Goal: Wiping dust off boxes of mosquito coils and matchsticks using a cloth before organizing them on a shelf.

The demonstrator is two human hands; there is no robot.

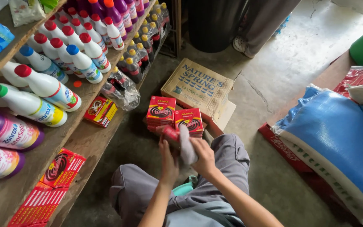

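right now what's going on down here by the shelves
A person squats on the concrete floor beside wooden shelves of bottles. The left hand holds a small red box, and the right hand presses a grey cloth against it. More red boxes are stacked just ahead, in front of a cardboard carton.

Red boxes (174, 117) at centre frame carry a black spiral pattern with yellow trim. A grey-white cloth (187, 147) sits just below them. Upper left, white bottles (47, 87) show red, blue and green caps; purple bottles (6, 131) glow at the left edge. A blue sack (337, 138) with a white border fills the right, and the carton (198, 86) is tan with blue print.
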